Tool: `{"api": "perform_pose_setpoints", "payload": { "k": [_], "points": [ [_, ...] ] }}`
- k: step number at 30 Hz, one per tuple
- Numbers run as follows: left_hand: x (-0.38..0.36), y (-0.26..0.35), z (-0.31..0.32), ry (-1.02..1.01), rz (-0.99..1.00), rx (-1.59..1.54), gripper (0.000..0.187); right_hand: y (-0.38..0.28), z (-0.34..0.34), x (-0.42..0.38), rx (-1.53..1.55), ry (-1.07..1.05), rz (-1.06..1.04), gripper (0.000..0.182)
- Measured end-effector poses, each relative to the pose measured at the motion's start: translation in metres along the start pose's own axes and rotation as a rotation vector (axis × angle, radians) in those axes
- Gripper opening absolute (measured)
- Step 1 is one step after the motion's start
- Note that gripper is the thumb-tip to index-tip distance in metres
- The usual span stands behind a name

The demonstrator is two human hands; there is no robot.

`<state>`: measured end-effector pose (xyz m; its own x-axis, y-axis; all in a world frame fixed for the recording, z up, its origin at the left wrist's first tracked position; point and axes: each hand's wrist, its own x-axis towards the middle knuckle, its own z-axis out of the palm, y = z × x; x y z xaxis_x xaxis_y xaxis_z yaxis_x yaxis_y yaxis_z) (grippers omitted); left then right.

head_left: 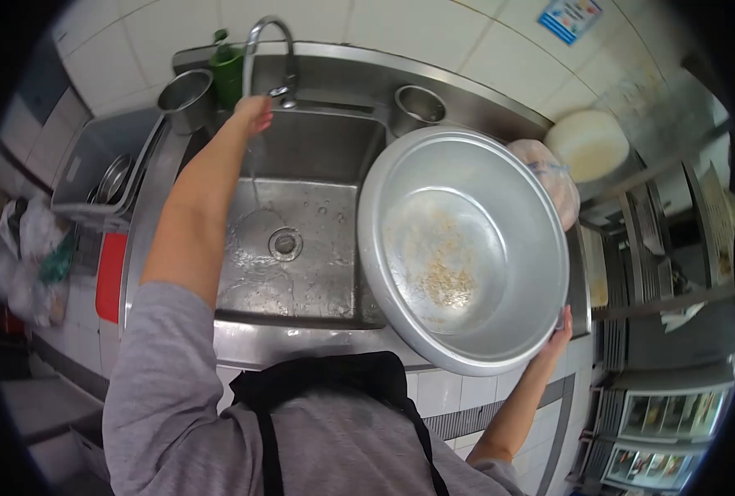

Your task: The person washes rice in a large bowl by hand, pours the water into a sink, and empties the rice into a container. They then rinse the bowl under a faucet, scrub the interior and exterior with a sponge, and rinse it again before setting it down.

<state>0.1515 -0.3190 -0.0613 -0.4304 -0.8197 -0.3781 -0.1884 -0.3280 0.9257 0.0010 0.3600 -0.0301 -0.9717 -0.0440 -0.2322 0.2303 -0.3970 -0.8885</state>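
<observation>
My left hand (255, 114) reaches across the sink and is closed around the lower end of the curved chrome faucet (288, 50). A thin stream of water falls beneath it. Out to the right, my right hand (556, 337) grips the outer edge of a large round metal basin (500, 240); most of its fingers are hidden behind the wall. The basin is tilted toward me over the sink's right side, with tan residue on its bottom. Below my left arm is the wet stainless steel sink (318, 281) with a round drain (286, 244).
A metal pot (187, 101) and a green container (229, 76) stand left of the faucet. Behind the basin are a small metal pot (417, 106), a plastic bag (549, 178) and a whitish round item (589, 145). A grey bin (95, 169) holds metal bowls at left.
</observation>
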Motion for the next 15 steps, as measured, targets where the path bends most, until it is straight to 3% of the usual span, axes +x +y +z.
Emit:
{"api": "perform_pose_setpoints", "payload": {
  "k": [1, 3, 5, 7, 9, 11, 13, 14, 15],
  "points": [
    [0.002, 0.000, -0.003, -0.007, -0.008, -0.095, 0.011, 0.000, -0.003, 0.005, -0.048, -0.012, -0.058, 0.034],
    [-0.001, 0.009, -0.003, 0.015, 0.022, 0.028, 0.011, -0.014, 0.025, -0.015, -0.061, -0.080, -0.045, 0.034],
    [-0.014, 0.011, 0.004, -0.087, 0.148, 0.335, 0.015, -0.035, 0.061, -0.047, -0.065, -0.129, -0.037, 0.034],
    [-0.017, 0.003, 0.012, -0.397, 0.167, 0.633, 0.023, -0.049, 0.110, -0.074, -0.003, -0.187, -0.073, 0.036],
    [-0.049, -0.006, 0.021, -0.508, 0.080, 0.759, 0.038, -0.057, 0.149, -0.097, 0.005, -0.252, -0.103, 0.037],
    [-0.073, -0.029, 0.019, -0.577, -0.110, 0.699, 0.054, -0.052, 0.191, -0.118, 0.022, -0.322, -0.143, 0.038],
    [-0.085, -0.056, 0.007, -0.655, -0.245, 0.502, 0.065, -0.035, 0.237, -0.136, -0.164, -0.343, -0.349, 0.039],
    [-0.097, -0.059, -0.001, -0.660, -0.236, 0.505, 0.065, -0.027, 0.255, -0.137, -0.207, -0.382, -0.321, 0.039],
    [-0.110, -0.061, -0.011, -0.639, -0.264, 0.318, 0.067, -0.017, 0.274, -0.138, -0.251, -0.419, -0.291, 0.041]
  ]
}}
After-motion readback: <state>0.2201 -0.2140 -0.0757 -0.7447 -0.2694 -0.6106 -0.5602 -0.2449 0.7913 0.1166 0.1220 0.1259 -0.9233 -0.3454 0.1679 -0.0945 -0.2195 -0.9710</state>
